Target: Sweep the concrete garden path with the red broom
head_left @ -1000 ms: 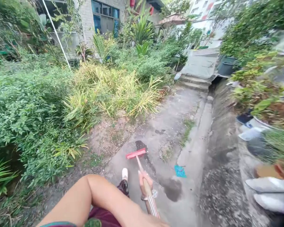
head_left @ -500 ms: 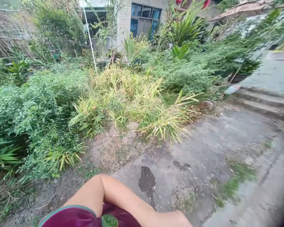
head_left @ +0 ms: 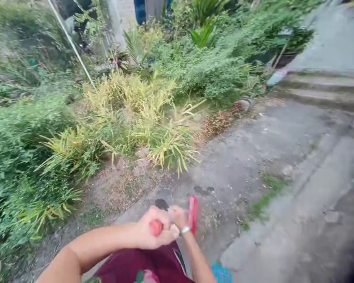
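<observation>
A dark planter (head_left: pixel 286 59) is sitting near the grey concrete steps (head_left: pixel 321 94), leaves hiding its contents. Both hands are closing around a long-handled tool with a red bar-shaped head (head_left: pixel 192 215) before the body: left hand (head_left: pixel 149 232) at the red butt end, right hand (head_left: pixel 177 217) farther along. Its foreshortened long axis is pointing forward and right. Yellow-green long-leaved plants (head_left: pixel 144 122) are crowding the path's left; a turquoise lattice piece (head_left: pixel 221 273) is lying nearby.
</observation>
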Tool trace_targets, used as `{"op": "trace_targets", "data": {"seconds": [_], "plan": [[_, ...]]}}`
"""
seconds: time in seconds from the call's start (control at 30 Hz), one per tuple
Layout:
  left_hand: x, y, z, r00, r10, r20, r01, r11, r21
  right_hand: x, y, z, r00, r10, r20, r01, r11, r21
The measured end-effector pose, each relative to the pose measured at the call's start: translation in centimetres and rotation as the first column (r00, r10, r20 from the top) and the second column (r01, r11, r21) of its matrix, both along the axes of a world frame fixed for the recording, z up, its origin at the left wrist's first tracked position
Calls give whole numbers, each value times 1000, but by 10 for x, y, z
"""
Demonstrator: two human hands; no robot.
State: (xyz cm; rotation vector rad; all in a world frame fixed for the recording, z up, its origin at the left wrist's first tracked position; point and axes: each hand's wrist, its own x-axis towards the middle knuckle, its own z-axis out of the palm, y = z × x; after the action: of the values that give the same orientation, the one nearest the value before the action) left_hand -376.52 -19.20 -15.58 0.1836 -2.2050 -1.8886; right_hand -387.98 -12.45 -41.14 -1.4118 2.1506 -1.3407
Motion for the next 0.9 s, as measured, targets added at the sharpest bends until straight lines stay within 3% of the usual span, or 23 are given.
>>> {"op": "trace_targets", "data": {"seconds": [0.1,0.17,0.27,0.3,0.37,0.5,0.6,0.67,0.7,0.8,0.9], "plan": [[-46,7,33,989,-147,-17,139,960,-242,-38,-39,-20,997,-30,65,33,998,-47],[-75,17,41,923,-385,32,371,859,-352,-56,-52,-26,994,-33,104,46,990,-131],[-114,38,34,694,-717,72,675,612,-412,-76,-52,-20,990,-33,136,65,969,-240],[-126,44,29,636,-769,68,720,559,-411,-84,-48,-16,989,-36,141,73,961,-268],[-147,50,23,596,-802,39,745,534,-399,-102,-35,-7,987,-50,153,96,947,-306],[-185,42,30,600,-790,-124,707,597,-380,-147,5,1,981,-123,148,160,950,-269],[-215,30,32,759,-626,-177,576,774,-263,-182,44,-12,977,-184,110,197,974,-117],[-235,23,20,893,-429,-138,417,902,-110,-203,69,-28,967,-233,107,231,973,31],[-245,19,10,934,-339,-111,338,941,-26,-213,80,-36,959,-261,109,251,963,102],[-275,4,-21,973,-228,-41,232,964,128,-235,95,-58,940,-318,120,281,926,253],[-304,-17,-26,946,-319,-61,324,942,92,-257,71,-63,941,-319,117,284,928,242]]}}
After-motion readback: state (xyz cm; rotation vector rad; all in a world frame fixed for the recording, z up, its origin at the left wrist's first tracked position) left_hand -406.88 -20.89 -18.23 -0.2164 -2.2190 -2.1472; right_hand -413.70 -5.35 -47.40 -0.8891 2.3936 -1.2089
